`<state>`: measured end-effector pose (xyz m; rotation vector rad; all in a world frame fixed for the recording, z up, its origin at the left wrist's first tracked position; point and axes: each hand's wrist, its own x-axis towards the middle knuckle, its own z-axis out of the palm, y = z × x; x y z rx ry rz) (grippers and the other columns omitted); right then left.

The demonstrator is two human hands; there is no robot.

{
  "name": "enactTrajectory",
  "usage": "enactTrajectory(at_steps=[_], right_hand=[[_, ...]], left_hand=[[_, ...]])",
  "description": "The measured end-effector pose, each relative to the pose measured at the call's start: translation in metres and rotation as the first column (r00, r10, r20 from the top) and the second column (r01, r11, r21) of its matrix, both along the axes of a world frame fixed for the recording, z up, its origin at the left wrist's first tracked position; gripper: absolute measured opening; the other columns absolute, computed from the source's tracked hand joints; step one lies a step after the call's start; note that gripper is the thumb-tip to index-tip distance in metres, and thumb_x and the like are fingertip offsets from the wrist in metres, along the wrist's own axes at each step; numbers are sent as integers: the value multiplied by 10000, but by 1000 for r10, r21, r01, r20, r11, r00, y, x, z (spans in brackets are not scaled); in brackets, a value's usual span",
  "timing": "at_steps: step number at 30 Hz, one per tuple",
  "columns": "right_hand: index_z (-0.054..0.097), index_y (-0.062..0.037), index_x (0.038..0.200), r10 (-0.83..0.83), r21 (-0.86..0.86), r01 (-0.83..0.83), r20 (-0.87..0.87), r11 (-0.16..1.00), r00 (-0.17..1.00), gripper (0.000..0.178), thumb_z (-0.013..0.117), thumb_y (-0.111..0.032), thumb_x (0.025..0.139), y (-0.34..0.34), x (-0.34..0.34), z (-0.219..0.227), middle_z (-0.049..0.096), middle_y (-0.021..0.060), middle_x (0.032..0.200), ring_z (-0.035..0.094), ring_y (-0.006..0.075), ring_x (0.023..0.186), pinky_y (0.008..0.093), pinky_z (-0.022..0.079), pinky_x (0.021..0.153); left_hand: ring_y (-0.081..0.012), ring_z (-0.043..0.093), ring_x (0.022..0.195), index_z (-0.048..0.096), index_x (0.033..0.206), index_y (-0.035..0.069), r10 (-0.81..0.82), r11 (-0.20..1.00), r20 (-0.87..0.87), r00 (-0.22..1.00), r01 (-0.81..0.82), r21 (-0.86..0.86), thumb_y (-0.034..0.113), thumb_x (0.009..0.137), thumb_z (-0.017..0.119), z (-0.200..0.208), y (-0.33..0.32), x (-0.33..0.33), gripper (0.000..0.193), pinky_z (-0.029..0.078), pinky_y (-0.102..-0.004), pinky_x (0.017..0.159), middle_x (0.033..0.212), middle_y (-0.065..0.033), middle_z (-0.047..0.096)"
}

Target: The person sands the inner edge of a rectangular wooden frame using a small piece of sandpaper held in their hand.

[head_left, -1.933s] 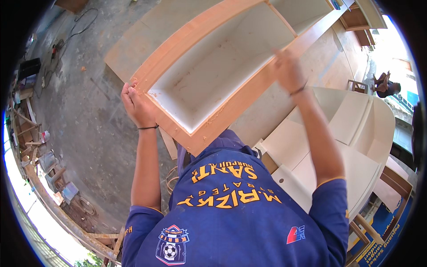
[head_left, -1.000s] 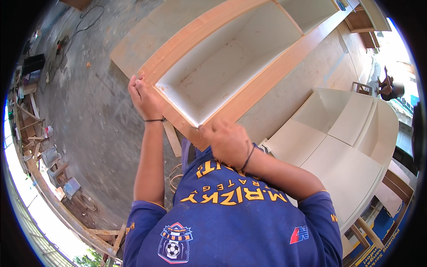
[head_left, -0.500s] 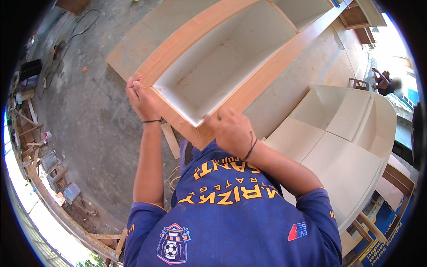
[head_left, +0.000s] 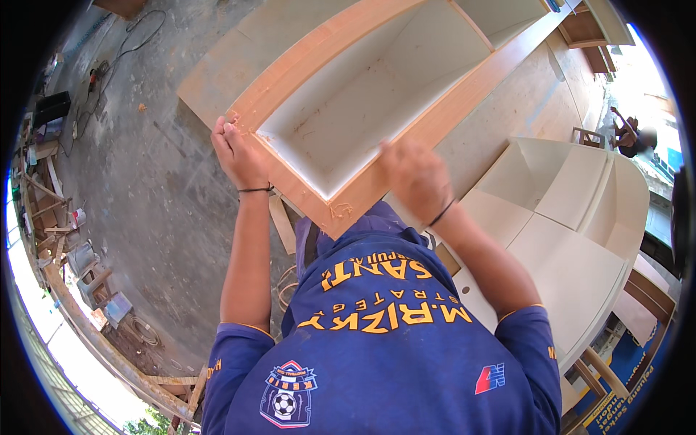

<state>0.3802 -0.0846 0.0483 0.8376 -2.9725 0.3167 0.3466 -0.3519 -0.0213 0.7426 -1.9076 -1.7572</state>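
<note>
A long wooden cabinet carcass (head_left: 293, 177) stretches away in front of me, with an orange-brown wood-toned edge and a white inside. My left hand (head_left: 243, 158) is closed around its left corner, thumb and fingers on the edge. Thin peach-coloured curls or smears (head_left: 232, 118) lie beside those fingertips, and similar ones mark the near corner (head_left: 339, 211). Along the right-hand rail, my right hand (head_left: 419, 180) is curled with its fingertips at the inner edge. Motion blurs it, and whatever it may hold is hidden.
A pale panelled cabinet (head_left: 573, 246) lies close on my right. Beneath the carcass, a large flat board (head_left: 206, 80) rests on the grey floor. A cable (head_left: 109, 69) and scrap wood (head_left: 45, 199) lie to the left. Another person (head_left: 629, 136) is at the far right.
My right hand has slid from the near corner up and right along the rail, uncovering the curls there. My left hand keeps its hold on the left corner.
</note>
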Motion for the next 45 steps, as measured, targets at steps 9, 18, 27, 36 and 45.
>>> enactTrajectory(at_steps=[9, 18, 27, 36, 45], right_hand=[[645, -82, 1092, -331, 14, 332, -58, 943, 942, 290, 552, -85, 818, 59, -67, 5, 603, 93, 845, 617, 260, 793, 381, 518, 654], [614, -49, 1046, 87, -152, -55, 209, 987, 974, 247, 547, -100, 814, -44, 36, 14, 570, 118, 819, 608, 255, 739, 385, 516, 606], [650, -96, 1072, 74, -151, -76, -22, 986, 997, 266, 578, -104, 816, -40, 44, -3, 552, 66, 780, 590, 217, 691, 357, 509, 601], [638, -69, 1085, -123, 50, 120, 62, 992, 991, 275, 591, -129, 820, -13, 18, 5, 554, 77, 766, 599, 245, 710, 343, 509, 591], [666, -103, 1058, -228, -2, 228, -67, 974, 971, 292, 583, -63, 781, -1, 2, 8, 524, 72, 725, 582, 245, 679, 362, 493, 584]], left_hand=[[-181, 522, 1071, 463, 1233, -50, -1, 999, -10, 1000, 0, -34, 207, 1009, 371, -3, -1, -1, 353, 386, -297, 956, 1184, -123, 586], [-167, 524, 1069, 461, 1247, -39, 3, 1000, -3, 1000, -3, 4, 218, 1008, 379, 1, 3, -2, 360, 388, -295, 959, 1192, -120, 593], [-141, 534, 1004, 481, 1230, -35, 10, 1000, -49, 999, -9, 26, 194, 1006, 392, -11, 3, -1, 332, 405, -270, 905, 1132, -99, 611], [-154, 541, 1011, 487, 1209, -23, 22, 1000, -68, 997, -20, 22, 191, 1009, 385, -4, 6, -4, 310, 409, -281, 910, 1131, -101, 608], [-173, 555, 998, 498, 1219, -42, 24, 998, -19, 1000, -25, -52, 210, 1000, 406, -1, 6, 0, 347, 426, -293, 898, 1110, -126, 613]])
